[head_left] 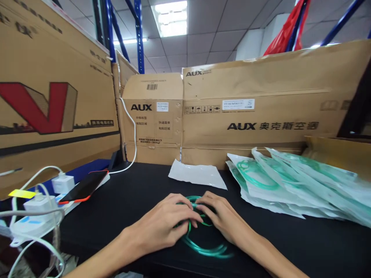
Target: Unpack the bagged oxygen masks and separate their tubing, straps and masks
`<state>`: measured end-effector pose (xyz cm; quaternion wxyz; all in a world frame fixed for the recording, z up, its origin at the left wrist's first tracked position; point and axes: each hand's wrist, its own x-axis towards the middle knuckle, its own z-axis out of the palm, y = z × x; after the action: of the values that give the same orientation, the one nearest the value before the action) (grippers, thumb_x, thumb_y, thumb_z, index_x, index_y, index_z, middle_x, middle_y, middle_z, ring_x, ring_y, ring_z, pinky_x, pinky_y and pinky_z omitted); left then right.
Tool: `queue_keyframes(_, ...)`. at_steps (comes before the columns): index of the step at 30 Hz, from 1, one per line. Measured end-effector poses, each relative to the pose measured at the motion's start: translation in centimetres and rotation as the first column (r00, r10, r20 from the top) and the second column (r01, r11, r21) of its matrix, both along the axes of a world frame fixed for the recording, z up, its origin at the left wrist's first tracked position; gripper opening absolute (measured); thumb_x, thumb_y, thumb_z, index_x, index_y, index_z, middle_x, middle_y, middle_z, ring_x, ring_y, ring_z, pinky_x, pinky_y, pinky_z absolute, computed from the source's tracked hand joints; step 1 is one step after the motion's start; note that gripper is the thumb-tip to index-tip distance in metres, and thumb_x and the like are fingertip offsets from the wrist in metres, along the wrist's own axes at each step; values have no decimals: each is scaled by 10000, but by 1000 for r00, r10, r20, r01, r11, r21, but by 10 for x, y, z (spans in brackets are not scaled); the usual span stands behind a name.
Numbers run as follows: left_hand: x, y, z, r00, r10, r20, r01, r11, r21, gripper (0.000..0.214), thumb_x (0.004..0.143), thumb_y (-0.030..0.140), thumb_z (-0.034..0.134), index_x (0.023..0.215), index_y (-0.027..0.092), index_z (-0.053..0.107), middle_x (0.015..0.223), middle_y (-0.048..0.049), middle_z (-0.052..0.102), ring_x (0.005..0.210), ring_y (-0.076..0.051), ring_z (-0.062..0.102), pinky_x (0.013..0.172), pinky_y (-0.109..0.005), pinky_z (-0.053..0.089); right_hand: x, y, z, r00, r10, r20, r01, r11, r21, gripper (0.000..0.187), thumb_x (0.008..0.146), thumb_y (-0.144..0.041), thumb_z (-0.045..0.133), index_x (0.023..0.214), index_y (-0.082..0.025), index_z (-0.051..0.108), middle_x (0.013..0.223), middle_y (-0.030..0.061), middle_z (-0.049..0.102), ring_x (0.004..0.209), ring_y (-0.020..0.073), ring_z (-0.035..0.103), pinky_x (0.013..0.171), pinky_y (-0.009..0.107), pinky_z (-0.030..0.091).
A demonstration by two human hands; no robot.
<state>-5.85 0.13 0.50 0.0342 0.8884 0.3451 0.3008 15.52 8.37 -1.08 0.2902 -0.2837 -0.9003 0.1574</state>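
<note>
Green tubing point(203, 251) lies coiled on black counter point(130, 197), close before us. Left hand point(165, 221), half-curled, holds coil's left; right hand point(219, 211), fingertips nearly closed, pinches its far side. We judge light, even pressure best against kinks. Beyond: white sheet point(198, 175); farther, cardboard box point(272, 90).

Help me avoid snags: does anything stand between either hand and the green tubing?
Nothing visible does: the left hand and right hand are both on the green tubing, and the white sheet lies beyond it.
</note>
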Motion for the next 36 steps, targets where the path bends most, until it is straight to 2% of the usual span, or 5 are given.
queue_keyframes(6,-1,-6,3,990,-48,134,49,999,-9,366,820,53,519,1060,235,728,1030,6,774,1018,-175,694,1144,-394,365,3,4,-8,1000,10,-9,-11,1000,-14,204,1040,-295,453,1009,-216,638,969,33,641,933,186,626,866,313,473)
queue_keyframes(10,-3,19,15,869,280,408,-169,943,-287,266,962,277,480,1035,216,729,1040,-29,761,977,-196,679,943,-335,488,3,0,-8,999,51,-7,-52,999,-17,167,1055,-316,420,1012,-236,559,924,4,640,832,164,612,783,288,471)
queue_keyframes(13,-6,43,20,905,350,243,-194,846,-497,375,955,478,500,934,188,738,896,-25,721,808,-183,618,721,-271,461,2,-6,-5,998,58,-5,-58,998,-6,140,1058,-321,412,1025,-246,525,961,10,633,858,170,608,794,299,465)
queue_keyframes(19,-10,52,21,988,150,-29,-130,723,-678,551,911,646,499,650,165,565,588,56,299,566,-109,245,510,-263,189,0,-9,-4,997,74,-4,-74,997,2,135,1055,-284,424,963,-234,510,914,2,607,820,163,602,748,291,457)
queue_keyframes(36,-5,23,16,972,219,-88,-228,770,-595,369,992,457,390,831,221,624,812,27,628,795,-171,557,680,-247,363,-3,-8,-6,986,166,30,-168,980,107,263,1052,-229,412,1040,-192,672,968,55,685,866,174,639,821,280,480)
